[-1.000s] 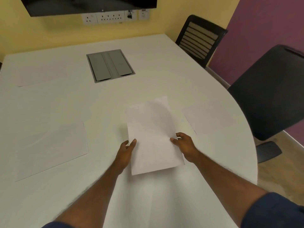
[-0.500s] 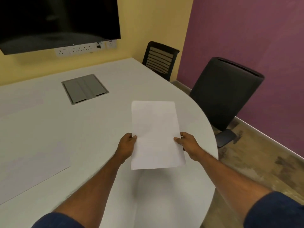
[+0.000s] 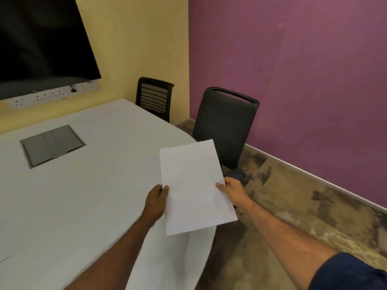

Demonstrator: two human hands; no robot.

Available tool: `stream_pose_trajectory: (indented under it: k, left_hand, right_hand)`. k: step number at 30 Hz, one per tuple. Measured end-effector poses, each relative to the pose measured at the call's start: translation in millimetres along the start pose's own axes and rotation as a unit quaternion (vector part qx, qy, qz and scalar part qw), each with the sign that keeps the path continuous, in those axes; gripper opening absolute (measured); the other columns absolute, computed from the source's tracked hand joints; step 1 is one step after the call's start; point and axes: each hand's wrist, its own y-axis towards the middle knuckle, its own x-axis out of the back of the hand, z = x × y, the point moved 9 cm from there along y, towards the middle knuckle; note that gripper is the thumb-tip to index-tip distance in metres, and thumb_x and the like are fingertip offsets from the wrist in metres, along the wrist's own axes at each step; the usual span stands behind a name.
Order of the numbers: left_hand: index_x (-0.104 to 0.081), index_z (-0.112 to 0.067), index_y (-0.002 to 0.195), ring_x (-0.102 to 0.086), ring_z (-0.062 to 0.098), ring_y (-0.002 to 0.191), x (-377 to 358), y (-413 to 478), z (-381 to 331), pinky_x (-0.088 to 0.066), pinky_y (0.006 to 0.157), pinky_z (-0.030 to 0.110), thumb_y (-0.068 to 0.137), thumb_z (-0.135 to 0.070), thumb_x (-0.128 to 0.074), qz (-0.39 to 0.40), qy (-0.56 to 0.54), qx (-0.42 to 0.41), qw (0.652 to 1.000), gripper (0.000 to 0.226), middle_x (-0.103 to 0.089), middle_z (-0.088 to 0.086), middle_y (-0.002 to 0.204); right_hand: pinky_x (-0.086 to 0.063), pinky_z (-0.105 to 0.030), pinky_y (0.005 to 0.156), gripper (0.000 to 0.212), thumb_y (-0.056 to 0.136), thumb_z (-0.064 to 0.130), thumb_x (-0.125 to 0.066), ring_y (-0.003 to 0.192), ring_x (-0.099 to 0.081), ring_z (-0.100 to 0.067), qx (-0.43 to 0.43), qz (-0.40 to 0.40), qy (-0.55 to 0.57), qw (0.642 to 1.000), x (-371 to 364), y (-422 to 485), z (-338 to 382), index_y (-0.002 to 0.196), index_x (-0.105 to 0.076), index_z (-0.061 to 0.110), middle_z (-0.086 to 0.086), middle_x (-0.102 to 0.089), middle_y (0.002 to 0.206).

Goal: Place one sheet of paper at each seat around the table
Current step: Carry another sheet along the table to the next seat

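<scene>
I hold a white sheet of paper (image 3: 194, 187) in the air over the rounded right edge of the white table (image 3: 94, 195). My left hand (image 3: 157, 200) pinches its left edge and my right hand (image 3: 233, 191) pinches its right edge. It may be more than one sheet; I cannot tell. Just beyond the paper stands a black office chair (image 3: 226, 124) at the table's right side. A second black chair (image 3: 154, 97) with a slatted back stands farther along, near the yellow wall. No laid sheets show on the visible tabletop, apart from a faint edge at the lower left.
A grey cable hatch (image 3: 52, 144) is set into the tabletop at the left. A dark screen (image 3: 41, 45) and a socket strip (image 3: 52, 96) hang on the yellow wall. The purple wall and its skirting bound a strip of brown floor (image 3: 293, 206) on the right.
The view has swung right and up, so the sheets laid on the table have left the frame. The held paper has shifted right, from over the tabletop to over its right edge.
</scene>
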Motion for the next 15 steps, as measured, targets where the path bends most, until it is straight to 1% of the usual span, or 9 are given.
stream_pose_trajectory:
  k: [2,3,5,7,10,12,15]
  left_hand:
    - [-0.043,-0.012,0.074,-0.038,0.016,0.064,-31,-3,-14,-0.030,0.057,0.031,0.101,-0.026,-0.047,-0.010,0.003,-0.005,1.000,0.030,-0.041,0.006,0.071]
    - [-0.041,-0.012,0.073,-0.037,0.017,0.065,-46,-6,-20,-0.029,0.058,0.032,0.101,-0.026,-0.047,-0.014,0.000,-0.004,1.000,0.031,-0.040,0.006,0.071]
    - [-0.037,-0.014,0.071,-0.034,0.017,0.064,-73,-11,-33,-0.027,0.058,0.031,0.101,-0.025,-0.047,-0.021,-0.008,-0.001,1.000,0.033,-0.035,0.004,0.069]
    - [-0.036,-0.014,0.070,-0.034,0.016,0.063,-96,-14,-45,-0.027,0.058,0.031,0.100,-0.025,-0.047,-0.025,-0.007,0.000,1.000,0.034,-0.035,0.003,0.068]
    - [-0.039,-0.012,0.071,-0.038,0.016,0.063,-123,-11,-60,-0.030,0.058,0.030,0.101,-0.026,-0.047,-0.026,-0.004,0.005,1.000,0.033,-0.039,0.005,0.069]
    - [-0.040,-0.013,0.071,-0.039,0.015,0.062,-136,-4,-72,-0.031,0.058,0.029,0.100,-0.027,-0.048,-0.032,-0.008,0.010,0.999,0.034,-0.040,0.004,0.068]
    - [-0.040,-0.014,0.068,-0.040,0.016,0.061,-153,11,-85,-0.031,0.058,0.028,0.099,-0.028,-0.049,-0.038,-0.019,0.016,0.999,0.035,-0.040,0.002,0.067]
  right_hand:
    - [-0.055,-0.032,0.074,0.009,0.096,0.027,-0.060,0.090,-0.068,-0.020,0.002,0.008,-0.003,1.000,33,4,-5,0.097,-0.063,0.018,0.000,-0.069,0.100]
    - [-0.054,-0.031,0.073,0.008,0.097,0.027,-0.059,0.090,-0.068,-0.019,0.003,0.012,0.000,1.000,49,6,-8,0.097,-0.062,0.020,0.001,-0.069,0.100]
    - [-0.056,-0.037,0.078,0.009,0.097,0.025,-0.060,0.092,-0.068,-0.023,0.002,0.019,0.008,1.000,78,9,-14,0.099,-0.063,0.017,-0.003,-0.069,0.103]
    - [-0.057,-0.043,0.084,0.010,0.097,0.024,-0.060,0.093,-0.068,-0.027,0.000,0.021,0.013,1.000,103,12,-19,0.097,-0.063,0.014,-0.008,-0.070,0.104]
    - [-0.057,-0.044,0.087,0.012,0.097,0.026,-0.060,0.094,-0.068,-0.025,-0.001,0.029,0.018,0.999,132,21,-23,0.098,-0.063,0.014,-0.006,-0.070,0.106]
    - [-0.056,-0.045,0.089,0.014,0.097,0.027,-0.059,0.096,-0.068,-0.025,0.002,0.032,0.024,0.999,147,30,-22,0.101,-0.064,0.014,-0.005,-0.070,0.107]
    - [-0.056,-0.047,0.090,0.014,0.097,0.026,-0.059,0.095,-0.068,-0.027,0.007,0.025,0.030,0.999,169,50,-18,0.100,-0.064,0.013,-0.007,-0.071,0.105]
